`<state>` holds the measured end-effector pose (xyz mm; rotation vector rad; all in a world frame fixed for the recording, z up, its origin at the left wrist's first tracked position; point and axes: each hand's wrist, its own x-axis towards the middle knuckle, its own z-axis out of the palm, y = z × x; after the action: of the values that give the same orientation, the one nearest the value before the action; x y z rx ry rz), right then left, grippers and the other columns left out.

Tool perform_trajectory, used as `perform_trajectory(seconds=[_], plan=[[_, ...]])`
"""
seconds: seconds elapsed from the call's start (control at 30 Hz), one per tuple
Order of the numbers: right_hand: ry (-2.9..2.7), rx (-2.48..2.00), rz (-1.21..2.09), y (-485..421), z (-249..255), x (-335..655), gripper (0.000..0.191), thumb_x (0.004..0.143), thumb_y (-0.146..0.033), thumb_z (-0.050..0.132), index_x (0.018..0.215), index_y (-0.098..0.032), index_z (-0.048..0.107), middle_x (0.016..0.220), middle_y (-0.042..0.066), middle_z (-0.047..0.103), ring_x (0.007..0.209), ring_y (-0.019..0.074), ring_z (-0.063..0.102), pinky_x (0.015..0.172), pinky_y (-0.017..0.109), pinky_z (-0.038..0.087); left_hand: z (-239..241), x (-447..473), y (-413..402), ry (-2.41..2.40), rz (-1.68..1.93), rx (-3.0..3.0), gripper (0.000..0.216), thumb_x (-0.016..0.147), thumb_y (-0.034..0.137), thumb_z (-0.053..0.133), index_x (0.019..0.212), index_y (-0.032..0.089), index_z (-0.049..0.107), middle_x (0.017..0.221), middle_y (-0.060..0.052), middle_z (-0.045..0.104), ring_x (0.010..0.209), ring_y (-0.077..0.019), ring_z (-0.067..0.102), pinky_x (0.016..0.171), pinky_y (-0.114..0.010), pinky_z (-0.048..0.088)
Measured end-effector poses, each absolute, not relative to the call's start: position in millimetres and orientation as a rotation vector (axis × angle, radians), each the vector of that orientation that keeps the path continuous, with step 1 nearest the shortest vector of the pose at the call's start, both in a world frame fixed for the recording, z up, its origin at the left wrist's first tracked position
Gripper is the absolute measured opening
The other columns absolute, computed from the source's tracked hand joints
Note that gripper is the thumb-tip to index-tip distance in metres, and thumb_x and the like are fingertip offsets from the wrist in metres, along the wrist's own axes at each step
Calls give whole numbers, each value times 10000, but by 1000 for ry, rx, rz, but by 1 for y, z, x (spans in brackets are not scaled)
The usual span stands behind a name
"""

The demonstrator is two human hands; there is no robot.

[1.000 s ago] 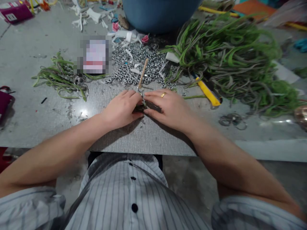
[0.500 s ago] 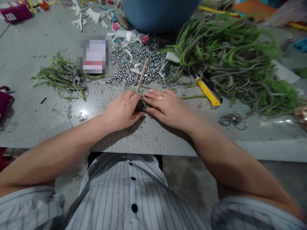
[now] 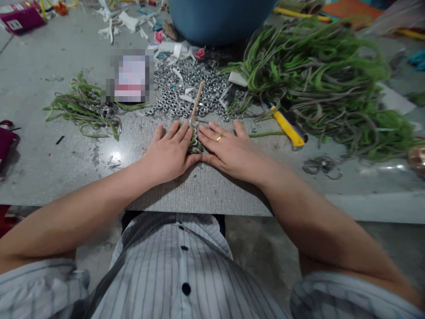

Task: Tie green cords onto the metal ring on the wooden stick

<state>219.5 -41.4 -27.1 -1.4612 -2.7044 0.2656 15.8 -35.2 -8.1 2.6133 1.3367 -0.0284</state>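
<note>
Table [image 3: 66, 170]: grey top, bearing everything below.
Cord heap [image 3: 318, 88]: tangled, green and grey, over on the right.
Tub [image 3: 221, 22]: blue, at the far side.
Metal pieces [image 3: 172, 99]: small, silvery, scattered loose ahead of the hands.
Cord bundle [image 3: 83, 104]: green, well to the left.
Right hand [image 3: 229, 150]: palm down, unclenched, fingertips against the metal-studded cord [image 3: 195, 144].
Left hand [image 3: 171, 153]: likewise flat, fingers spread.
Knife [image 3: 288, 126]: yellow, beside the cord heap.
Metal-studded cord: between both hands, partly covered.
Stick [image 3: 197, 101]: thin, wooden, just beyond it.
</note>
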Motion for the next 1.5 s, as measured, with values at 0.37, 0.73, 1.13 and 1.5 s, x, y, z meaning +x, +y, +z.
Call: perform_trajectory(seconds=[0.37,0.73,1.13,1.5], plan=[[-2675,-1618,215,-43,-34,221,696,1077,-547,317,1661,-167,303,1689,227,356,1572,438,315,1157,872,117,-18,14,-40,1469,129,2621,661,1044,493,449,1568,90,475,1647,-263,402,1552,-491,319,1206,-802,136],[-2696,-1638,285,-40,-35,223,763,1065,-616,267,1688,-178,217,1715,220,308,1595,441,246,1149,883,70,-12,22,-34,1562,43,2550,660,1043,486,446,1607,143,429,1680,-218,370,1584,-450,271,1229,-779,110],[-2608,-2049,76,-39,-33,227,976,997,-763,180,1683,-69,191,1704,292,280,1600,501,165,1136,885,-12,-4,12,-44,1613,-133,2621,904,1000,681,405,1661,75,291,1692,-268,306,1591,-507,185,1214,-783,-13],[-2480,-1829,26,-36,-36,236,924,981,-767,343,1591,-78,419,1639,309,404,1547,522,298,1132,883,79,7,7,-47,1666,-114,2648,823,986,644,493,1567,62,471,1594,-275,476,1555,-522,278,1212,-793,61]])
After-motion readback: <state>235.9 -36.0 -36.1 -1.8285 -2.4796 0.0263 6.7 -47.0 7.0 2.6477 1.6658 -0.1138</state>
